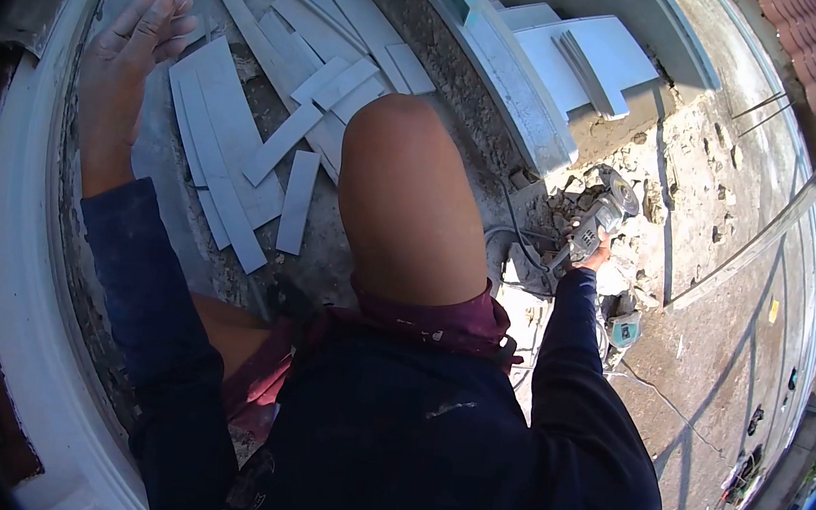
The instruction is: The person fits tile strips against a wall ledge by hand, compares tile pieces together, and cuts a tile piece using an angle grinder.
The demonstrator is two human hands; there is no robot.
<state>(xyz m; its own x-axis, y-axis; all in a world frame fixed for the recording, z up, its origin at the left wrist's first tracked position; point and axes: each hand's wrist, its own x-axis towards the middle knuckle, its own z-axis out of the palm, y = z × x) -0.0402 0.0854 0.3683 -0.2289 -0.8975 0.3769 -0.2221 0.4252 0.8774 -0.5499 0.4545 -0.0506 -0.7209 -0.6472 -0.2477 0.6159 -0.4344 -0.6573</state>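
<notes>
At the upper left my left hand [141, 38] is raised, its fingers partly bent and apart, with no object visible in it. It is beside several pale flat strips and boards [226, 134] lying on the ground. My right hand [598, 251] is wrapped round a grey angle grinder [592, 228] at the right, low over rubble. The grinder's round disc [620, 193] points up and away from me. A dark cable runs near the tool.
My bent knee [410, 195] rises in the middle. Beyond it are a low white-edged wall [509, 75] and stacked white boards [591, 59]. Broken rubble [653, 177] and a teal-and-white object [625, 330] lie at the right. A pale ledge [17, 241] runs along the left.
</notes>
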